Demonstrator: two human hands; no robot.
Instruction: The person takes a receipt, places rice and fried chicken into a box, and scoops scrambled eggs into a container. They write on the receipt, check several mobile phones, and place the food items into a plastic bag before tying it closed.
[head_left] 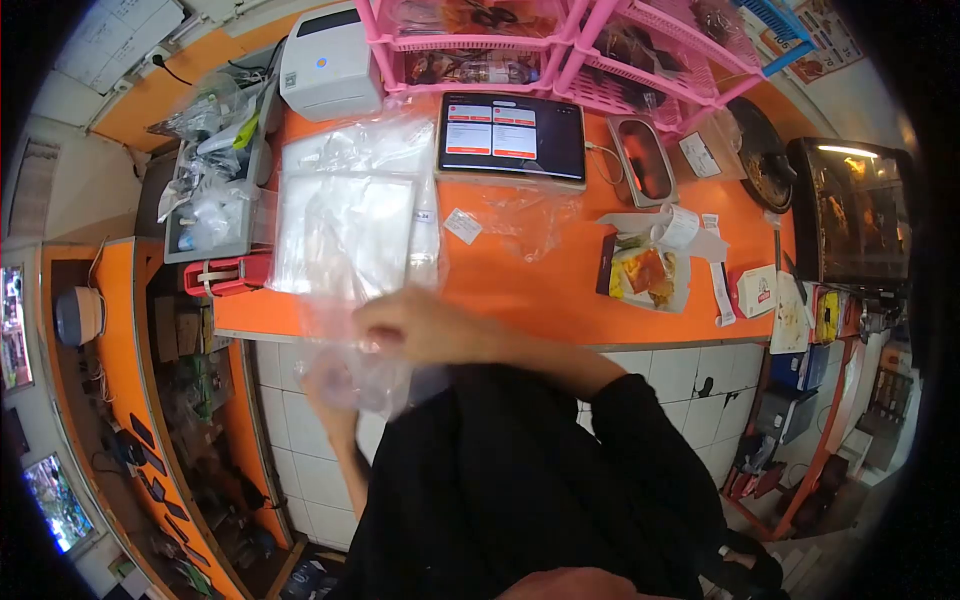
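Observation:
A clear plastic bag (385,383) hangs in front of me at the counter's front edge, somewhat blurred. My right hand (400,325) is closed on the upper part of the bag. Lower down, my left hand (328,385) is wrapped round the bag's side, partly hidden by the film. Something round and clear shows through the plastic by the left hand; its kind cannot be made out. Just beyond my hands lie stacks of flat clear plastic bags (345,235) on the orange counter (500,300).
A tablet (512,140) stands behind a small label (462,226). To the right are an open box of food (645,273), a paper roll (680,228) and a metal tray (643,160). A white printer (330,65), pink racks (470,43) and a grey bin (220,240) line the back and left.

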